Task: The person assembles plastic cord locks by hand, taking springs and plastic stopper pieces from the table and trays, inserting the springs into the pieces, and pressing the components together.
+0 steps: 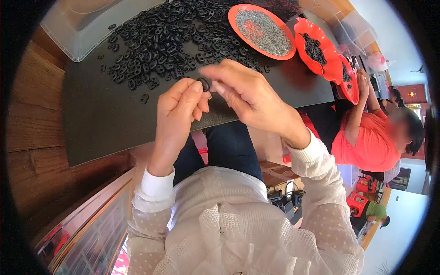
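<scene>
My left hand [181, 101] pinches a small black ring-shaped part [203, 84] between thumb and fingertips, above the dark table mat. Just right of that part is my right hand [245, 91], its thumb and index finger bent toward it; the fingertips are blurred, and whether they hold anything is unclear. Beyond both hands, a large heap of small black two-holed parts [160, 50] spreads over the mat. A red-rimmed plate [289, 56] of small silvery metal pieces stands at the heap's right side.
A red scalloped bowl [324, 69] and a smaller red dish [354, 97] hold more black parts. A clear plastic bin [78, 50] stands at upper left. At right sits a co-worker in a red shirt [366, 142], hands near the small dish. The mat's edge [137, 147] runs below my hands.
</scene>
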### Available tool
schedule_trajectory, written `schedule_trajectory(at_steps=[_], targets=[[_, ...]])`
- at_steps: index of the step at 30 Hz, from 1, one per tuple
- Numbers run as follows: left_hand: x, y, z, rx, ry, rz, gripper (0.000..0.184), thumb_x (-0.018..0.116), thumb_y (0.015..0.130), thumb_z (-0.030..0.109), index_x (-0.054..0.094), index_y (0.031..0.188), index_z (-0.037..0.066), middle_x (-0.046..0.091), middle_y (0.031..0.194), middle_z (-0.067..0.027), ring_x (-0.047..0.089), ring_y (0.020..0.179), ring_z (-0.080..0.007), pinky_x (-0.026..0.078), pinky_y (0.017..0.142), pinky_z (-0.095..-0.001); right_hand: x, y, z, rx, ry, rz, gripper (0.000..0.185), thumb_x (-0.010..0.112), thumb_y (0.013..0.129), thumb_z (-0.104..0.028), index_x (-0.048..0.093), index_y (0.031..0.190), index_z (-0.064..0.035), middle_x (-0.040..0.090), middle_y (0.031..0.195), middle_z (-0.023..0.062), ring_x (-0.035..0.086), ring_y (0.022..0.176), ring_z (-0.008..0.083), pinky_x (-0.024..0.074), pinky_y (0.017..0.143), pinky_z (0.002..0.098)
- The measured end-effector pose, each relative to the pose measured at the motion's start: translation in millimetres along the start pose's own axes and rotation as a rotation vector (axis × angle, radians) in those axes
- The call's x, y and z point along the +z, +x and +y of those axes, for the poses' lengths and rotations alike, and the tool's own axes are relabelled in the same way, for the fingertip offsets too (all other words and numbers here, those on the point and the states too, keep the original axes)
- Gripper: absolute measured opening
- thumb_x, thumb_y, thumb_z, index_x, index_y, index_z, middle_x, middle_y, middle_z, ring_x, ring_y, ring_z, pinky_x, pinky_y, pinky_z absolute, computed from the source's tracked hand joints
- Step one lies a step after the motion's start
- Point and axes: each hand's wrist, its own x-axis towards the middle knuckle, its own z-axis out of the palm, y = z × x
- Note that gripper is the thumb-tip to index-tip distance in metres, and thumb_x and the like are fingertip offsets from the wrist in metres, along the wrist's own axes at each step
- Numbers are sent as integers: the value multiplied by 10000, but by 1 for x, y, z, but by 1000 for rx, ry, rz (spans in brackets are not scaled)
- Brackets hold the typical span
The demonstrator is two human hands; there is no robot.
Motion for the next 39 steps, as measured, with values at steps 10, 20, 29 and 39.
schedule_trajectory(at_steps=[10,20,29,39], targets=[[-9,1,4,-105,-125,-111,333,435,921,236,492,642,63,485,574,-1,373,489,-33,248,447,-198,2,-1,1,-196,-33,-32,198,618,823,-117,563,989,-25,545,873,123,586,717,342,490,599,402],[-2,-7,4,48,228,-192,322,482,919,203,510,645,35,431,549,15,367,485,-50,255,453,-224,-2,-3,15,44,-193,55,151,624,841,-123,568,803,12,528,688,149,537,628,327,420,536,384],[2,-5,2,164,343,-215,353,544,866,70,348,580,8,339,489,-13,302,468,-62,258,426,-284,-7,45,43,179,-252,-29,259,608,829,-242,604,738,0,611,711,195,596,698,397,466,618,479],[-4,0,-3,261,359,-248,346,537,875,73,385,571,9,384,477,-30,406,385,-68,299,353,-272,0,27,43,-72,-573,-177,119,594,728,-110,547,800,-27,543,803,116,616,676,310,509,540,406]])
